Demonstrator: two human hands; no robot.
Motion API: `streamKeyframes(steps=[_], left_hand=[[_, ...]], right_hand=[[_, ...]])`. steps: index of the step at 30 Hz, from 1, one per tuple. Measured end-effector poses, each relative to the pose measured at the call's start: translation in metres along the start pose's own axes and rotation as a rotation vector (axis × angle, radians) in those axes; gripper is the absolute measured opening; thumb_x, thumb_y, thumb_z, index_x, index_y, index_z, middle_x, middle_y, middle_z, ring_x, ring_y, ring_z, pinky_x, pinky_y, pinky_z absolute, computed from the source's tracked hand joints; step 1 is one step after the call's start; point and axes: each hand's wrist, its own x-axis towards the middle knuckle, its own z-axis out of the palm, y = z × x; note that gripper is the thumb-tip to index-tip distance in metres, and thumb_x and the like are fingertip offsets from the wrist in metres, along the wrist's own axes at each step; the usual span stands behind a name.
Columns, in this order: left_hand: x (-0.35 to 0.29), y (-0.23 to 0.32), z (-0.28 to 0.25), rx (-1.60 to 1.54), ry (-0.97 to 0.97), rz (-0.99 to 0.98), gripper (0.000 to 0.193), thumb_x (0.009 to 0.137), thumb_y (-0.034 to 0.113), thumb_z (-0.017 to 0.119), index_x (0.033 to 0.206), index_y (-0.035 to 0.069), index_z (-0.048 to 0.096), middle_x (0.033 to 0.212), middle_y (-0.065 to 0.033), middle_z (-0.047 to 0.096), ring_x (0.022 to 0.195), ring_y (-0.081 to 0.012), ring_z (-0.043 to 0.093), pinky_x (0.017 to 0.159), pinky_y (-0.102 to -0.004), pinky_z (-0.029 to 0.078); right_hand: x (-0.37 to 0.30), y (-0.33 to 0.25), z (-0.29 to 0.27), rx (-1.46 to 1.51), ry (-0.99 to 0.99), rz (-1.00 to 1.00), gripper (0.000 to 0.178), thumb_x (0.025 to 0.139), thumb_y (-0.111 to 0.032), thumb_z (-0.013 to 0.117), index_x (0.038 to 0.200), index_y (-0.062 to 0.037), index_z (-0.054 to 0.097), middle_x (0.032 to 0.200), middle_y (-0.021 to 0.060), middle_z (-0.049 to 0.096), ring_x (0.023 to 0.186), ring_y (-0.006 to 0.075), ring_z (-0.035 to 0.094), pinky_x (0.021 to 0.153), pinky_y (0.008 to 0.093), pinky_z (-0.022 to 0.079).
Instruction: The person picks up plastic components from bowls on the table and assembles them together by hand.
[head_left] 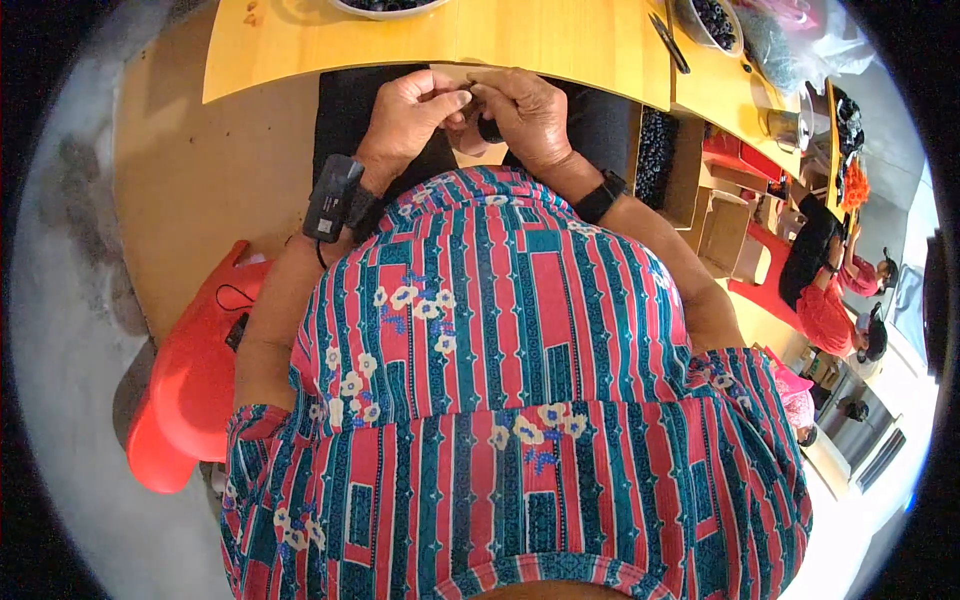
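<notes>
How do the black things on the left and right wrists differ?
The left wrist's box is bulky and long; the right wrist's band is slimmer. The box bears a pale label and trails a cable; the band shows neither. Both are black and worn by the same person.

Smooth wood-look table [560,40] (faintly glossy).

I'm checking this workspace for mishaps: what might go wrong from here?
The left hand and right hand meet just off the table's near edge, so a small piece between the fingertips, too hidden to identify, might drop to the lap or floor.

The dark tool lies loose near that edge; a sleeve or arm might knock it off.
</notes>
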Motion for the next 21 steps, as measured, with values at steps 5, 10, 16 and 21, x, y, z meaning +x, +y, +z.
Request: streamKeyframes(steps=[5, 10, 16, 21], left_hand=[[-0.002, 0.006, 0.000, 0.024, -0.022, -0.021, 0.018, 0.085, 0.014, 0.061, 0.096, 0.001, 0.059, 0.075, -0.0003, 0.058, 0.066, -0.0075, 0.055, 0.062, -0.0217, 0.047], [-0.003, 0.008, -0.002, 0.014, -0.080, -0.048, 0.019, 0.086, 0.016, 0.060, 0.096, 0.000, 0.059, 0.074, -0.0012, 0.058, 0.065, -0.0089, 0.056, 0.063, -0.0217, 0.047], [-0.003, 0.007, -0.003, -0.078, -0.080, -0.062, 0.019, 0.086, 0.016, 0.060, 0.096, 0.001, 0.059, 0.073, -0.0011, 0.058, 0.064, -0.0091, 0.056, 0.061, -0.0214, 0.047], [-0.001, 0.006, -0.007, -0.052, -0.097, -0.094, 0.018, 0.086, 0.015, 0.059, 0.097, 0.000, 0.058, 0.075, -0.0016, 0.059, 0.065, -0.0097, 0.057, 0.062, -0.0219, 0.048]], right_hand=[[-0.001, -0.001, -0.003, 0.005, -0.008, -0.109, 0.018, 0.078, 0.000, 0.061, 0.095, -0.0032, 0.066, 0.071, 0.0065, 0.061, 0.058, 0.0105, 0.058, 0.055, 0.0223, 0.047], [0.003, 0.002, -0.011, -0.021, -0.061, -0.212, 0.019, 0.077, 0.001, 0.060, 0.095, -0.0033, 0.065, 0.071, 0.0062, 0.061, 0.060, 0.0115, 0.059, 0.056, 0.0227, 0.048], [0.009, -0.001, -0.020, -0.209, -0.120, -0.284, 0.019, 0.073, 0.001, 0.062, 0.091, -0.0039, 0.065, 0.073, 0.0079, 0.061, 0.063, 0.0157, 0.062, 0.058, 0.0258, 0.049], [0.011, -0.003, -0.022, -0.322, -0.152, -0.352, 0.017, 0.071, -0.001, 0.063, 0.087, -0.0054, 0.066, 0.075, 0.0096, 0.062, 0.065, 0.0192, 0.062, 0.059, 0.0286, 0.050]])
